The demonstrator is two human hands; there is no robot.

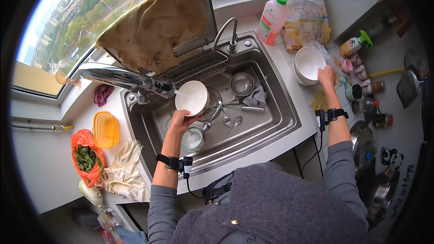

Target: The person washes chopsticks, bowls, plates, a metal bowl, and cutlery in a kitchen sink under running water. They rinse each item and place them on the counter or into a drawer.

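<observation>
My left hand [183, 119] holds a white bowl [192, 97] by its near rim, tilted below the chrome faucet [162, 87], and water runs into it. Out to the right, my right hand [326, 75] grips the rim of the upper white bowl [310, 63] in a stack on the counter. In the steel sink [271, 122] lie a metal bowl [241, 84], a grey rag [256, 97], several spoons and metal-handled utensils, and a green-rimmed bowl [192, 139] close to my left wrist. A round wire strainer is partly hidden behind the held bowl.
Left of the sink are a yellow basket [105, 129], an orange bag of greens [89, 159] and a cream cloth [125, 173]. A pink detergent bottle [271, 20] stands behind the right counter; jars and a spray bottle [354, 44] are farther right. A brown cloth [156, 27] covers the raised panel.
</observation>
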